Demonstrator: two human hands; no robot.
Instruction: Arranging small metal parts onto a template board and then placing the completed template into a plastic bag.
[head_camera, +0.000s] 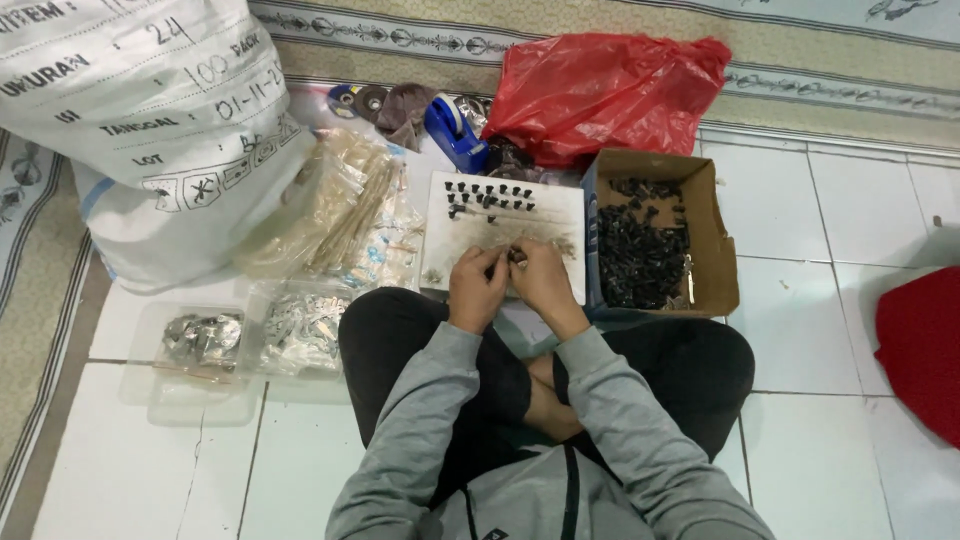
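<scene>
We are sitting cross-legged and pinching a small dark part (516, 256) between our left hand (477, 288) and right hand (540, 280), both closed on it over the white board (560, 215), keeping the cardboard box (712, 250) of dark pieces just beside for reach.

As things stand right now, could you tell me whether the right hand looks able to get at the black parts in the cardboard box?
Probably yes. The cardboard box is open-topped and sits just right of the right hand, with nothing between them; the black parts lie uncovered.
</scene>
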